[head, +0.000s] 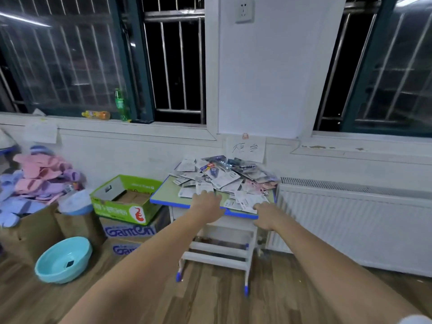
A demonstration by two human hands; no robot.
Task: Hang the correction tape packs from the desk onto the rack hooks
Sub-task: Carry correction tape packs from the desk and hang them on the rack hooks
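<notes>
A small desk (163,195) with a blue rim and pale green top stands against the wall under a handwritten paper sign. A heap of correction tape packs (224,177) in white and dark wrappers covers its far and right parts. My left hand (207,206) reaches over the desk's front edge, its fingers lying on the nearest packs. My right hand (265,216) is at the front right corner, fingertips touching a white pack (245,203) there. Neither hand visibly grips a pack. No rack or hooks are in view.
A white radiator (350,220) runs along the wall to the right. Left of the desk sit a green carton (124,202) on stacked boxes, a teal basin (63,259) on the wood floor, and cartons heaped with plush slippers (39,176). Bottles (120,105) stand on the windowsill.
</notes>
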